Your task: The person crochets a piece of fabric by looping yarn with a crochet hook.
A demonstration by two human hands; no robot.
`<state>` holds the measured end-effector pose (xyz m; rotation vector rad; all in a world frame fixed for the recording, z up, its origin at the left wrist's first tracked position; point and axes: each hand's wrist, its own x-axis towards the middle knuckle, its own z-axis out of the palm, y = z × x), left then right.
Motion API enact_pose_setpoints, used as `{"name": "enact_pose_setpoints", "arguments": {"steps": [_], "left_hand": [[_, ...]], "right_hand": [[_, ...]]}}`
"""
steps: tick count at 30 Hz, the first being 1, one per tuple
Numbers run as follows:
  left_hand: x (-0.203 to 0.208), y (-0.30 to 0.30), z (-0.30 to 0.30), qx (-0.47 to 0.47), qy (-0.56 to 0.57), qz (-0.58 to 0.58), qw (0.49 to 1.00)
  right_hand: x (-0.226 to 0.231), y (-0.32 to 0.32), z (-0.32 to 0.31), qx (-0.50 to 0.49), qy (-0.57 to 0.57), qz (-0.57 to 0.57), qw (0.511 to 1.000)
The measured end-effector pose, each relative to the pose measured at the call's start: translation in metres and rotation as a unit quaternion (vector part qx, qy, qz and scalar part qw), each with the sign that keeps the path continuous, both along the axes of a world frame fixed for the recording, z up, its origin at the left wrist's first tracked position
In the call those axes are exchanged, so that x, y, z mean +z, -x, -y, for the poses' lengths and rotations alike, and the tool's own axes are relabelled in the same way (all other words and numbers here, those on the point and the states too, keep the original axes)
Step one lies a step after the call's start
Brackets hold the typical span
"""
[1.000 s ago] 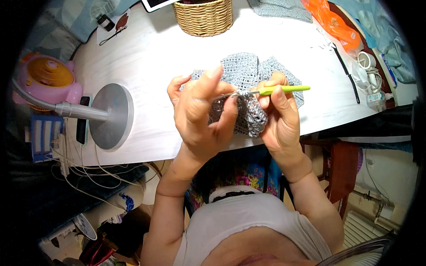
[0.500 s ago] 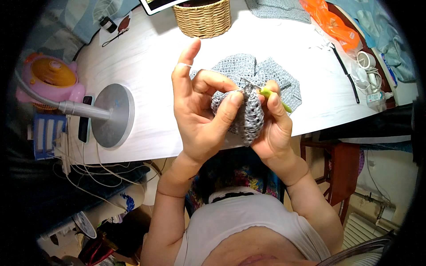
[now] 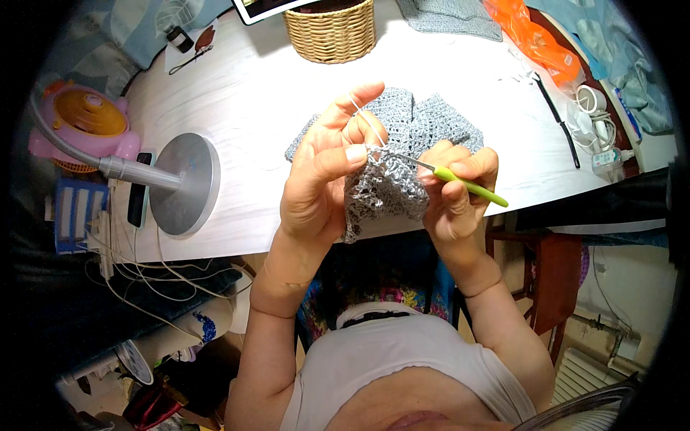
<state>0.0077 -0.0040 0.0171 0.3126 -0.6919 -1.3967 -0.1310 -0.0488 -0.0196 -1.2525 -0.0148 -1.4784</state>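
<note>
White, faintly veined tabletop (image 3: 251,126) carries a round silver lamp base (image 3: 188,185), with a wicker basket (image 3: 330,36) beyond it to the right. Right of the lamp base, the left hand (image 3: 320,176) pinches the edge of a grey crocheted piece (image 3: 388,190), a pale yarn strand (image 3: 363,115) running from its raised finger to the work. Farther right of that base, the right hand (image 3: 460,194) grips a green-handled crochet hook (image 3: 447,174), its metal tip at the piece's edge.

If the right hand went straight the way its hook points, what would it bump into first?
Most likely the grey crochet: the hook in the right hand seems to touch its top edge. The left hand comes next, though depth is unclear.
</note>
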Motion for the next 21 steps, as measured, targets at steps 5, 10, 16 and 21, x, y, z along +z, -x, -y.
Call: {"name": "enact_pose_setpoints", "arguments": {"steps": [5,10,16,21], "left_hand": [[-0.001,0.002,0.0,0.061,0.011,0.113,0.992],[0.004,0.012,-0.002,0.201,0.023,0.228,0.952],[0.005,0.015,-0.004,0.301,0.103,0.352,0.88],[-0.002,0.019,-0.001,0.512,0.232,0.529,0.636]], "right_hand": [[0.01,0.0,-0.004,0.154,-0.2,0.031,0.967],[0.019,0.001,0.002,0.246,-0.35,0.015,0.904],[0.027,0.009,0.0,0.276,-0.375,-0.015,0.885],[0.026,0.009,-0.008,0.308,-0.351,-0.019,0.884]]}}
